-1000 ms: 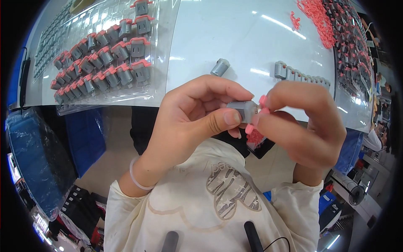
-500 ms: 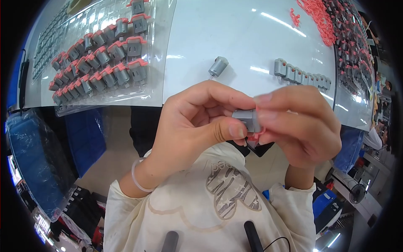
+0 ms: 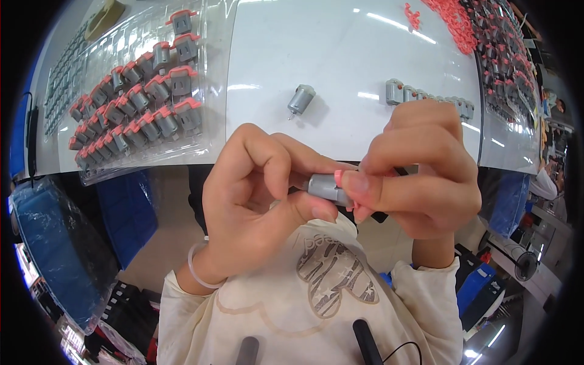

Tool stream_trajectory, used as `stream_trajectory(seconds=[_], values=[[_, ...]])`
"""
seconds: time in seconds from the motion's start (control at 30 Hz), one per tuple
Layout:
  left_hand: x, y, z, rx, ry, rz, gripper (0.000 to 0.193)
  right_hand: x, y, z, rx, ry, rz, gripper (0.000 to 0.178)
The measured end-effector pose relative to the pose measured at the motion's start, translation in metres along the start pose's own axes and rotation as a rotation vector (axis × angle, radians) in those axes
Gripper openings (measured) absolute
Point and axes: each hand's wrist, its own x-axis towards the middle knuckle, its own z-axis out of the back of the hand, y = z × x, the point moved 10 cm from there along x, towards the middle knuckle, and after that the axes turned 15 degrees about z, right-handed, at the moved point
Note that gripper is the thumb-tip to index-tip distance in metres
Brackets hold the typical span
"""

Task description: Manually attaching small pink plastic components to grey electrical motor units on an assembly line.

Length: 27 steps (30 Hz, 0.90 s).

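At the far left, beside the white table [image 3: 267, 36], a blue sheet [image 3: 58, 249] is covered with clear plastic. On the table's left part, small grey pieces [image 3: 64, 85] lie in rows, and a tape roll [image 3: 104, 19] is near them. Next comes a clear tray [image 3: 208, 85]; it carries several rows of grey motors, and these wear pink clips.

The left hand [image 3: 243, 201], with a pale wristband [image 3: 198, 271] below it, is raised near the table's close edge. Its fingers are nearly closed, with the thumb on the near side of a grey motor [image 3: 322, 187] and another finger along the far side, so the body is held between them. This motor is above the table's edge, in front of the cream shirt [image 3: 280, 298], and lies almost level. Farther away, a single motor [image 3: 301, 100] rests on the table, with its shaft pointing toward the person and slightly left.

The right hand [image 3: 420, 179] has its thumb and forefinger pinched on a pink clip [image 3: 339, 177] at the right end of the held motor; how completely the clip is seated, I cannot tell. Behind this hand stands a row of motors [image 3: 394, 92]. Farther right are a heap of pink clips [image 3: 453, 25] and more motors [image 3: 505, 76] with pink parts.
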Motion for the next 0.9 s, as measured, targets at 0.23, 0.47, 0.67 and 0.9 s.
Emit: stream_trajectory(seconds=[0.23, 0.47, 0.67, 0.9], values=[[0.004, 0.003, 0.000, -0.046, 0.000, 0.031, 0.044, 0.004, 0.009, -0.002, -0.118, -0.034, 0.118, 0.016], [0.005, 0.015, -0.003, -0.121, 0.069, 0.176, 0.044, 0.001, -0.006, -0.009, 0.143, 0.001, 0.004, 0.016], [-0.003, 0.014, -0.006, -0.200, -0.015, 0.176, 0.045, -0.009, -0.024, -0.021, 0.419, -0.051, -0.172, 0.014], [-0.002, 0.010, -0.009, -0.122, 0.248, -0.024, 0.037, -0.020, -0.026, -0.021, 0.607, -0.189, -0.199, 0.012]])
